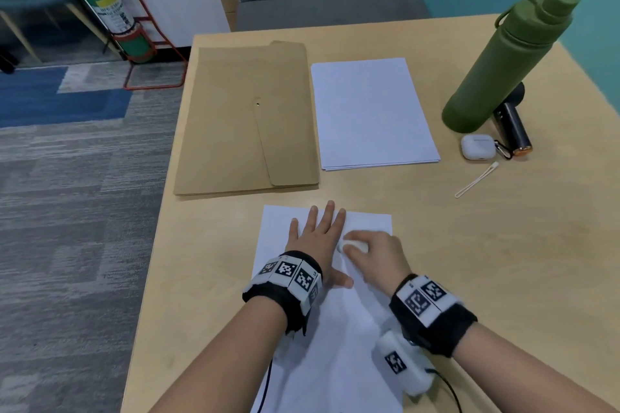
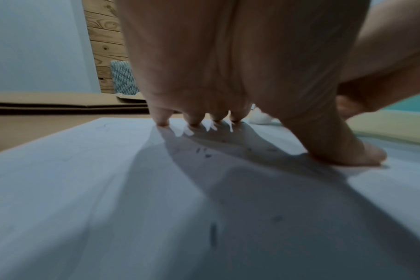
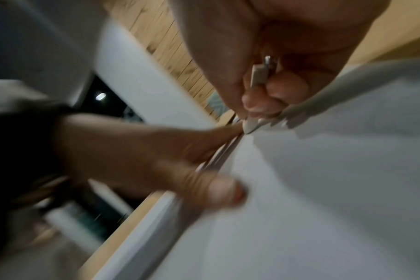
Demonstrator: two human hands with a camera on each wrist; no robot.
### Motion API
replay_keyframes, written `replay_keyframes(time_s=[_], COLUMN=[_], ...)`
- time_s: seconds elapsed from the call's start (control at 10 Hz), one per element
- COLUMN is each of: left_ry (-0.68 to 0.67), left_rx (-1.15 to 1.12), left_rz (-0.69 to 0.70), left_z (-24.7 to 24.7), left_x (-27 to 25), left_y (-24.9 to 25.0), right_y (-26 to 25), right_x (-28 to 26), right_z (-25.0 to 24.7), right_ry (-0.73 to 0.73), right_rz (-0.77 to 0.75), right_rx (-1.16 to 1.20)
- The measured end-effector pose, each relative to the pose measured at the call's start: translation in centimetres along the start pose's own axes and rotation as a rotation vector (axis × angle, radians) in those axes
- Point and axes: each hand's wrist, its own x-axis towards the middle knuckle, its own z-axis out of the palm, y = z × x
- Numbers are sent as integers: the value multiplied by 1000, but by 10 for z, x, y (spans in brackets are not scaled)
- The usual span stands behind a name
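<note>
A white sheet of paper [image 1: 335, 339] lies on the wooden table [image 1: 469, 245] near its front edge. My left hand [image 1: 315, 238] presses flat on the sheet with fingers straight and spread; in the left wrist view the fingertips [image 2: 162, 121] and thumb touch the paper [image 2: 108, 189]. Just to its right, my right hand [image 1: 372, 251] is curled round a small white object [image 1: 352, 246]. The right wrist view shows this white object [image 3: 249, 126] ending in a pointed tip that touches the paper [image 3: 324, 189]. What the object is I cannot tell.
Behind the sheet lie a brown envelope [image 1: 248, 124] and a stack of white paper [image 1: 369, 111]. At the right stand a green bottle [image 1: 496, 67], a dark cylinder [image 1: 513, 131], a white earbud case [image 1: 478, 146] and a thin white loop [image 1: 476, 179]. The table's left edge drops to carpet.
</note>
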Motion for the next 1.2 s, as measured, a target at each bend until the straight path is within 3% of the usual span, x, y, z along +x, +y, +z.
replay_keyframes(time_s=[0.1, 0.2, 0.4, 0.5, 0.6, 0.7, 0.8, 0.9, 1.0, 1.1, 1.2], left_ry=[-8, -13, -5, -9, -9, -15, -24, -18, -27, -23, -22], left_rx=[6, 4, 15, 15, 12, 21, 23, 18, 10, 21, 24], left_rz=[0, 2, -6, -3, -2, 2, -2, -4, 0, -3, 0], left_z=[-1, -2, 0, -2, -1, -1, -2, -2, -2, -2, -2], left_x=[0, 0, 1, 1, 1, 1, 0, 1, 1, 1, 1], left_y=[0, 0, 1, 1, 1, 0, 1, 1, 1, 1, 1], right_y=[3, 4, 9, 3, 0, 4, 4, 0, 8, 15, 12], right_x=[14, 28, 1, 24, 14, 3, 28, 23, -6, 10, 25], right_z=[-17, -28, -9, -24, -11, -6, -27, -22, -1, -18, -34], right_ry=[28, 158, -39, 137, 96, -60, 84, 119, -34, 20, 180], right_rz=[5, 52, -35, 52, 1, -40, 16, 21, -36, 19, 95], right_rx=[-29, 51, -51, 51, -7, -60, -11, 6, -47, -30, 51])
